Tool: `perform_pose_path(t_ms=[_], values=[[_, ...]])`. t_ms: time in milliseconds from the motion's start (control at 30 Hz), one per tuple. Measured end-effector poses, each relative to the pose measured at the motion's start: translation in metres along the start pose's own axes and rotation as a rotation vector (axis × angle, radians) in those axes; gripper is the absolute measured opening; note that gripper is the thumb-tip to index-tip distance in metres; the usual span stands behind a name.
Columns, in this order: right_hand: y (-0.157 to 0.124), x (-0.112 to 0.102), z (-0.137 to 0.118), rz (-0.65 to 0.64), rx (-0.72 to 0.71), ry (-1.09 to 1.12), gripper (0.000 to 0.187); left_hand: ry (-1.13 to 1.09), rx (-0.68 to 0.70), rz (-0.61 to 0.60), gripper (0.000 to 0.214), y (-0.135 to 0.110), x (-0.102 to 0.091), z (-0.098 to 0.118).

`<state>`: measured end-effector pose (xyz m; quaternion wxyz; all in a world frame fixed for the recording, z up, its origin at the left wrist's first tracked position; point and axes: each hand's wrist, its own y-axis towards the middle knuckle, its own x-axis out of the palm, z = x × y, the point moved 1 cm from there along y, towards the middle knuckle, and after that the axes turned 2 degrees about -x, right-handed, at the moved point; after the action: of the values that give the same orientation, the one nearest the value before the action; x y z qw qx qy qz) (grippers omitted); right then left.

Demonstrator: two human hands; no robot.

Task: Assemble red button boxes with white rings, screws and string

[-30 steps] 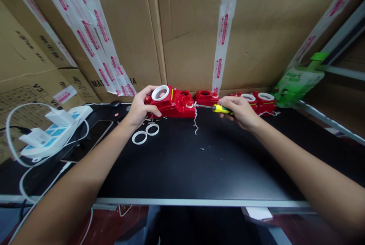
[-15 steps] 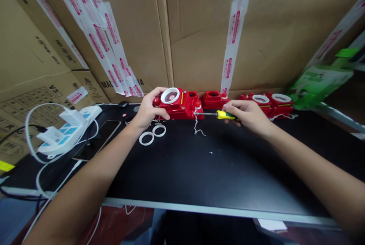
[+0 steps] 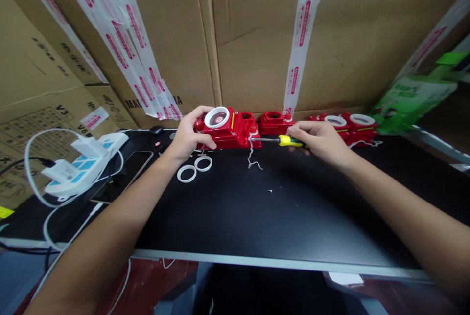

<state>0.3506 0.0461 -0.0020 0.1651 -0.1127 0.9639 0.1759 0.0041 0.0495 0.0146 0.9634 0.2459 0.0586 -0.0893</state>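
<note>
My left hand [image 3: 190, 135] grips the left end of a red housing [image 3: 229, 134] with a white ring around its round window. Its thumb lies along the front, its fingers behind. In my right hand [image 3: 318, 140] is a screwdriver [image 3: 284, 141] with a yellow and dark green handle. The shaft points left, and its tip meets the housing's right end, beside a white cord [image 3: 250, 154] that hangs down onto the table. Just right of this housing stands another red housing [image 3: 272, 128] with an open round hole.
Two white rings [image 3: 186, 173] and a small screw [image 3: 270, 191] lie on the black table [image 3: 235, 222]. More red housings [image 3: 362, 131] and a green bottle [image 3: 398, 104] stand at right. A power strip [image 3: 79, 170] and a phone [image 3: 128, 170] are at left. Cardboard [image 3: 253, 41] closes the back.
The whole view has shifted slightly, with things sitting a little higher in the picture. Both hands keep their grips, and the screwdriver tip stays at the housing's right end.
</note>
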Motion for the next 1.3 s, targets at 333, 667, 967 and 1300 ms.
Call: perform_pose_path(t_ms=[333, 667, 967, 1300], values=[[-0.001, 0.001, -0.002, 0.0, -0.012, -0.023, 0.049, 0.016, 0.001, -0.002, 0.06, 0.001, 0.0, 0.001], [-0.002, -0.004, -0.009, 0.01, -0.107, -0.189, 0.044, 0.14, 0.034, 0.016, 0.071, 0.002, -0.001, 0.003], [0.003, -0.01, -0.001, -0.039, -0.167, -0.16, 0.048, 0.302, 0.116, -0.015, 0.069, -0.002, 0.001, 0.006], [0.003, -0.013, 0.004, -0.083, -0.177, -0.272, 0.053, 0.482, 0.244, -0.061, 0.073, -0.003, 0.001, 0.003]])
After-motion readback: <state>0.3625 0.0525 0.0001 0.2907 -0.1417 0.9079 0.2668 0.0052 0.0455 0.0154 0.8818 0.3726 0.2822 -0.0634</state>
